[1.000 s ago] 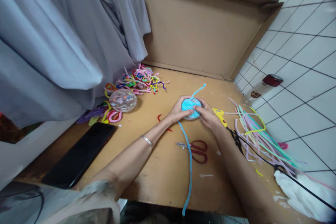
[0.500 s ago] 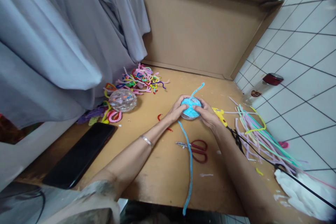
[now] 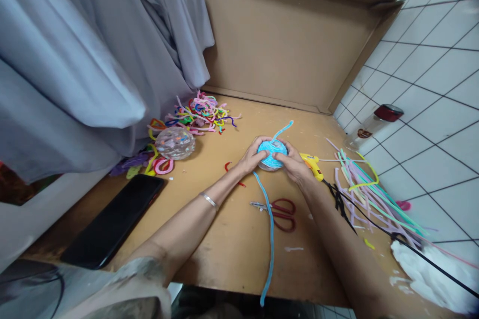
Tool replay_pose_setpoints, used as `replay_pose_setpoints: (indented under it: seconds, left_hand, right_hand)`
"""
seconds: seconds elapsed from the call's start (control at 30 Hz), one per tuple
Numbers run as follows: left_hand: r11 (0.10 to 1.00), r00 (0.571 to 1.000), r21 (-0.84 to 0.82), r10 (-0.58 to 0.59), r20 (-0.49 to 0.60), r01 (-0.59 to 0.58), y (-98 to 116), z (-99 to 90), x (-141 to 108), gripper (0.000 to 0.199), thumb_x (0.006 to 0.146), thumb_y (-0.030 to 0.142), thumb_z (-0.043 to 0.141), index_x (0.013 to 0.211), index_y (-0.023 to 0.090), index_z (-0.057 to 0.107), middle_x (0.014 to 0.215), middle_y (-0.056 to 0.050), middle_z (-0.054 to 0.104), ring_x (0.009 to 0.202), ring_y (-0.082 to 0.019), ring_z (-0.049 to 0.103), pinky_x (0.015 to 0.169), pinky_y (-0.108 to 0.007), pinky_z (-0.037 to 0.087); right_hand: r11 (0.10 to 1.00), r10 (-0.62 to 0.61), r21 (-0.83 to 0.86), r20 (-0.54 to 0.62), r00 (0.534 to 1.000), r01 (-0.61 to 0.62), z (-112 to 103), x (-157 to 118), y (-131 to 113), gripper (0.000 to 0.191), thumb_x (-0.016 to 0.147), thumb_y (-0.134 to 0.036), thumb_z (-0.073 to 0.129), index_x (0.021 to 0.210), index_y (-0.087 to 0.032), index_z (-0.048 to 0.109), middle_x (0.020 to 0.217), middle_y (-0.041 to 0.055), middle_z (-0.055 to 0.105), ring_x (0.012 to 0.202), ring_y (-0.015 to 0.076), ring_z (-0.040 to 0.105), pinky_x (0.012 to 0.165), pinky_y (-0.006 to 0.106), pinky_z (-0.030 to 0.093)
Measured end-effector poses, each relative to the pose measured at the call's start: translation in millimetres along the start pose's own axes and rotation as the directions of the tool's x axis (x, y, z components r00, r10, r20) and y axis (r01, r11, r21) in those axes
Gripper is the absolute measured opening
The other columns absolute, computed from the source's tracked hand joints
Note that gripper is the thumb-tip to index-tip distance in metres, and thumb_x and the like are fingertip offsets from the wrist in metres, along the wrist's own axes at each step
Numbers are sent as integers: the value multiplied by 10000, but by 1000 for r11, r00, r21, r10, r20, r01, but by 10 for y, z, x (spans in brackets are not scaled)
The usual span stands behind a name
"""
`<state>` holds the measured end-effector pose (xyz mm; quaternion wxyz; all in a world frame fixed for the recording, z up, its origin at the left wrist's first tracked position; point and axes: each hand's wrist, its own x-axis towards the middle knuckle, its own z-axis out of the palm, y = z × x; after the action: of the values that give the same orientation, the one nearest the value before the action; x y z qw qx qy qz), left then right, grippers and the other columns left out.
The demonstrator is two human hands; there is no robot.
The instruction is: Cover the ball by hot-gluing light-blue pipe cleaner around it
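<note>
Between my two hands is a clear ball (image 3: pixel 270 167) whose top is covered by a coil of blue pipe cleaner (image 3: pixel 273 148). My left hand (image 3: pixel 254 154) is closed round its left side, thumb pressed on the blue coil. On the right side my right hand (image 3: pixel 295 162) grips it too, its thumb on the coil. One blue end sticks up and away at the top. A loose blue pipe cleaner (image 3: pixel 272 239) runs down from near my left hand, over the red-handled scissors (image 3: pixel 282 212), past the table's front edge. My fingers behind the ball are partly hidden.
A yellow glue gun (image 3: pixel 313 165) with a black cord lies by my right wrist. Pastel pipe cleaners (image 3: pixel 368 194) and a jar (image 3: pixel 374 124) are at right. At left are a phone (image 3: pixel 116 219), another clear ball (image 3: pixel 175 143) and a colourful pipe cleaner pile (image 3: pixel 205 112). Cardboard (image 3: pixel 284 40) stands behind.
The ball has tilted slightly in my hands, and its upright blue end has shifted a little to the right. Both hands keep their hold.
</note>
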<state>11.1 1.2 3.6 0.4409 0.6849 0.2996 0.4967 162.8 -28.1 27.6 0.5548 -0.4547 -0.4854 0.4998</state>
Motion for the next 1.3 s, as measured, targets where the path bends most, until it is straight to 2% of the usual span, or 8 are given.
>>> replay_pose_setpoints:
  seconds: [0.27, 0.43, 0.57, 0.73, 0.87, 0.97, 1.1, 1.3]
  left_hand:
    - [993, 999, -109, -44, -6, 43, 32, 10, -7, 488, 739, 381, 606, 1167, 159, 537, 1161, -77, 593, 1041, -215, 550, 935, -310, 433]
    - [962, 989, -247, -132, -64, 112, -151, -45, 78, 516, 707, 393, 614, 1160, 155, 546, 1047, -49, 632, 926, -178, 573, 841, -276, 455]
    - [908, 980, -391, -188, -58, 151, -279, -84, 131, 532, 674, 397, 625, 1141, 150, 561, 1032, -48, 647, 885, -166, 586, 806, -266, 458]
    - [927, 989, -351, -146, -11, 133, -248, -88, 109, 533, 658, 383, 639, 1138, 160, 574, 1051, -45, 650, 900, -174, 586, 802, -265, 455]
    - [966, 995, -239, -90, 48, 99, -155, -98, 68, 529, 667, 391, 633, 1140, 160, 581, 1045, -50, 650, 935, -201, 584, 833, -293, 461]
    - [989, 998, -142, -19, 62, 28, -105, -109, 53, 496, 690, 385, 606, 1134, 165, 596, 1168, -74, 617, 1066, -241, 558, 946, -349, 434]
    - [997, 995, -15, 79, 53, -79, -85, -103, 55, 443, 728, 370, 552, 1119, 174, 617, 1297, -93, 534, 1224, -276, 472, 1075, -404, 342]
    - [991, 992, 57, 119, 31, -121, -81, -63, 44, 430, 777, 359, 486, 1146, 164, 589, 1232, -100, 556, 1169, -265, 501, 1056, -409, 368]
  right_hand:
    - [998, 51, 31, 71, 996, -53, -58, 28, -43, 529, 564, -286, 773, 1054, -237, 579, 999, 16, 675, 917, 189, 619, 852, 340, 510]
    - [950, 189, 209, 204, 961, -231, -232, 69, -157, 339, 664, -324, 695, 985, -253, 613, 995, 13, 694, 892, 180, 629, 834, 367, 529]
    - [937, 227, 194, 286, 931, -289, -296, 57, -216, 332, 672, -308, 669, 997, -257, 626, 1049, 18, 681, 934, 180, 619, 858, 385, 520]
    - [989, 136, -90, 270, 953, -116, -254, -7, -226, 681, 574, -285, 786, 1209, -260, 543, 1307, 65, 565, 1148, 235, 548, 975, 409, 458]
    - [929, 67, -367, 320, 945, 59, -256, 8, -216, 919, 517, -317, 824, 1346, -199, 446, 1387, 117, 485, 1242, 266, 475, 1062, 412, 378]
    - [868, 27, -471, 362, 932, 158, -293, 52, -197, 950, 524, -362, 821, 1375, -195, 432, 1390, 122, 473, 1263, 282, 452, 1072, 427, 362]
    - [815, -8, -538, 360, 933, 215, -335, 94, -152, 935, 538, -382, 816, 1378, -210, 442, 1364, 115, 491, 1245, 284, 470, 1055, 440, 375]
    - [751, -64, -612, 306, 950, 248, -328, 109, -85, 916, 527, -397, 815, 1353, -212, 467, 1316, 115, 507, 1199, 287, 499, 1030, 454, 392]
